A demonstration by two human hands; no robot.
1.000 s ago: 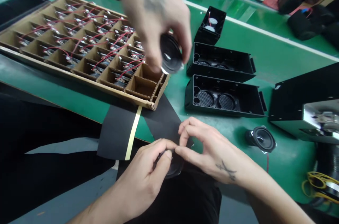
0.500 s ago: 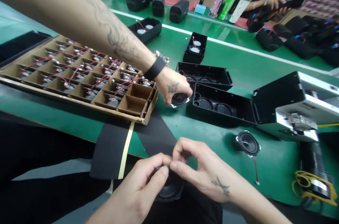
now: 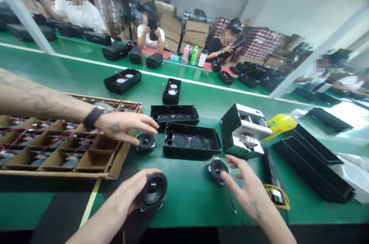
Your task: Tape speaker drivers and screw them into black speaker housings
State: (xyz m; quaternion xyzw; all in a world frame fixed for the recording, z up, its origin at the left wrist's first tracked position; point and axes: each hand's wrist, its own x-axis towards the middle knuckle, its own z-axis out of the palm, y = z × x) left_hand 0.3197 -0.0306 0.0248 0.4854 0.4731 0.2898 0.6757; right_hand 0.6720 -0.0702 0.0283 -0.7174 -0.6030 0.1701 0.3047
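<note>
My left hand (image 3: 131,188) grips a round black speaker driver (image 3: 152,189) by its rim, its cone facing up and toward me. A red wire hangs below that wrist. On the right, my right hand (image 3: 249,188) is open, thumb and fingers apart around the near side of a second speaker driver (image 3: 218,170) on the green table; whether it touches is unclear. That driver's red wire trails toward the table's front edge. A co-worker's hand (image 3: 123,125) reaches in from the left, fingers spread over a third speaker driver (image 3: 145,141).
A divided cardboard box (image 3: 111,174) of wired drivers stands at left. Two open black speaker housings (image 3: 191,149) lie mid-table, beside a black-and-white machine (image 3: 245,130). Farther right are a yellow bottle (image 3: 281,125) and long black trays (image 3: 314,171). Several people sit across the table.
My hands have separated: the left brings the driver up above the table, the right moves out to the driver on the right. The co-worker's hand has lowered its driver and spread its fingers. The view has tilted up.
</note>
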